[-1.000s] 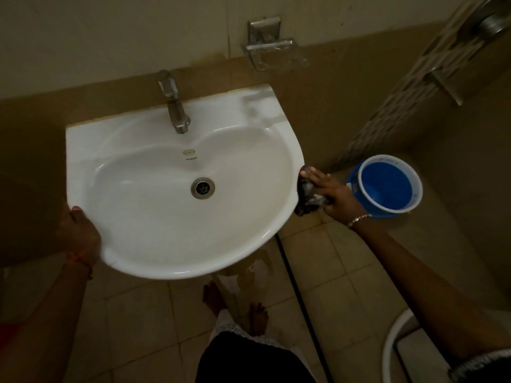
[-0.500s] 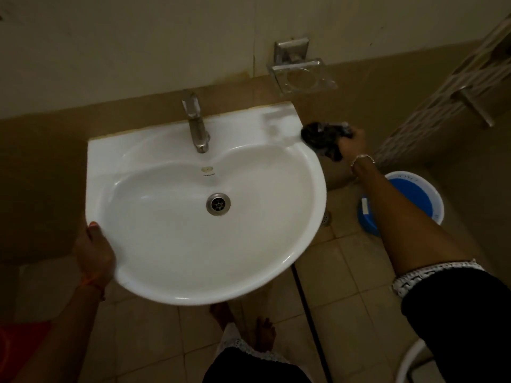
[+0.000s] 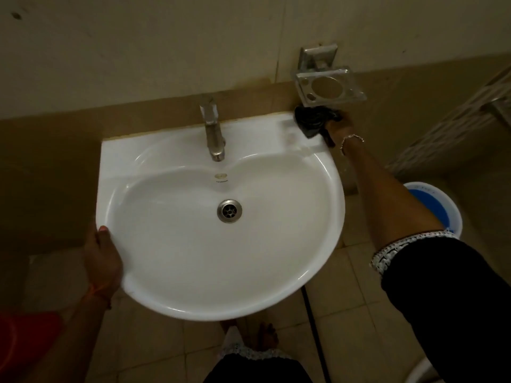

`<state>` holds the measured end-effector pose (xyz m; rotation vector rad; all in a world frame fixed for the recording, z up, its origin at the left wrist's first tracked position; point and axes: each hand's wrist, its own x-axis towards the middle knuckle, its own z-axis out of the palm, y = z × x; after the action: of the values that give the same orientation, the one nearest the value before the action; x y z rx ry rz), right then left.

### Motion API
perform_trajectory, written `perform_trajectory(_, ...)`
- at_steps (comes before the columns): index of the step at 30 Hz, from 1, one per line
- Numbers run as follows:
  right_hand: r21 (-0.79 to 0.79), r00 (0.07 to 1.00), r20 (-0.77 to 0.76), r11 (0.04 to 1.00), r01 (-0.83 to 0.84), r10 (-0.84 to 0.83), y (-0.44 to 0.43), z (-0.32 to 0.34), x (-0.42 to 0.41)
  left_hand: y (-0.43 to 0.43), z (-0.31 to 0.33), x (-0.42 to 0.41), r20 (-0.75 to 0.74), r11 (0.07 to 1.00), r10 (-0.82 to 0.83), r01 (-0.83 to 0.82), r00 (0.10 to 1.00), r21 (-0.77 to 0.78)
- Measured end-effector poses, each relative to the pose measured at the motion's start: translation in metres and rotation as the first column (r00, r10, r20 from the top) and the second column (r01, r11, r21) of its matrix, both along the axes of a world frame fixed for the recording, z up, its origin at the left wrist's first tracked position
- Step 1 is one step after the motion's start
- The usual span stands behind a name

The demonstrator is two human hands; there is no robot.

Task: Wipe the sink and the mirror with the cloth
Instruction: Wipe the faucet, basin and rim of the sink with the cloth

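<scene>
A white wall-mounted sink [image 3: 177, 244] fills the middle of the view, with a steel tap [image 3: 213, 134] at its back and a round drain [image 3: 229, 211] in the bowl. My right hand [image 3: 341, 127] presses a dark crumpled cloth [image 3: 313, 120] onto the sink's back right corner, just under the soap holder. My left hand [image 3: 102, 255] grips the front left rim of the sink. No mirror is in view.
A clear soap holder [image 3: 329, 85] on a metal bracket juts from the wall above the back right corner. A blue bucket [image 3: 439, 211] stands on the tiled floor at the right, partly behind my arm. A black hose [image 3: 315, 335] runs down the floor. Something red [image 3: 27, 344] lies at bottom left.
My right hand carried the cloth from the sink's right edge up along the rim to the back right corner. My left hand kept its grip on the front left rim.
</scene>
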<state>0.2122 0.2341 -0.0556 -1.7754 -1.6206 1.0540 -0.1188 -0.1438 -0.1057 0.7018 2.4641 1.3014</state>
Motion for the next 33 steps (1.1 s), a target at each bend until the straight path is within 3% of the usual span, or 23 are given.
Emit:
perform_trajectory(6, 0.048, 0.998, 0.043, 0.997, -0.057, 0.055, -0.072, 0.007, 0.036, 0.000, -0.002, -0.002, 0.047, 0.999, 0.032, -0.033, 0.998, 0.010)
perform_trajectory(9, 0.066, 0.992, 0.121, 0.997, -0.045, 0.037, -0.118, -0.001, 0.063, 0.000, -0.003, -0.005, 0.204, 0.994, 0.099, -0.105, 0.974, 0.020)
perform_trajectory(12, 0.160, 0.993, 0.115, 0.986, -0.051, 0.033, -0.174, -0.008, 0.080, -0.001, 0.003, -0.004, 0.410, 0.958, 0.184, -0.255, 0.894, 0.128)
perform_trajectory(17, 0.375, 0.997, 0.066, 0.924, -0.071, 0.050, -0.286, -0.033, 0.081, -0.001, 0.020, 0.006, 0.571, 0.913, 0.129, -0.322, 0.811, 0.252)
perform_trajectory(20, 0.402, 0.977, 0.063, 0.891, -0.211, 0.203, -0.339, -0.044, 0.074, -0.009, 0.022, 0.011, 0.661, 0.885, 0.026, -0.325, 0.750, 0.333)
perform_trajectory(22, 0.385, 0.938, 0.175, 0.857, -0.343, 0.298, -0.366, -0.044, 0.060, -0.014, 0.018, 0.014, 0.687, 0.882, 0.020, -0.336, 0.727, 0.331)
perform_trajectory(23, 0.418, 0.888, 0.333, 0.794, -0.440, 0.317, -0.377, -0.043, 0.052, -0.016, 0.018, 0.016, 0.691, 0.886, 0.012, -0.328, 0.723, 0.327)
perform_trajectory(24, 0.413, 0.870, 0.356, 0.778, -0.474, 0.341, -0.385, -0.042, 0.043, -0.021, 0.017, 0.017, 0.711, 0.882, 0.009, -0.340, 0.704, 0.325)
perform_trajectory(26, 0.472, 0.804, 0.373, 0.652, -0.594, 0.463, -0.394, -0.037, 0.026, -0.028, 0.012, 0.017, 0.736, 0.892, -0.013, -0.324, 0.677, 0.314)
perform_trajectory(27, 0.420, 0.735, 0.403, 0.603, -0.678, 0.546, -0.398, -0.043, 0.018, -0.030, 0.014, 0.020, 0.749, 0.892, -0.042, -0.312, 0.661, 0.326)
perform_trajectory(29, 0.435, 0.624, 0.582, 0.449, -0.780, 0.521, -0.400, -0.051, 0.001, -0.031, 0.018, 0.027, 0.766, 0.888, -0.129, -0.270, 0.630, 0.372)
perform_trajectory(33, 0.503, 0.519, 0.739, 0.161, -0.849, 0.430, -0.408, -0.058, -0.049, -0.036, 0.025, 0.025, 0.800, 0.891, -0.194, -0.238, 0.568, 0.385)
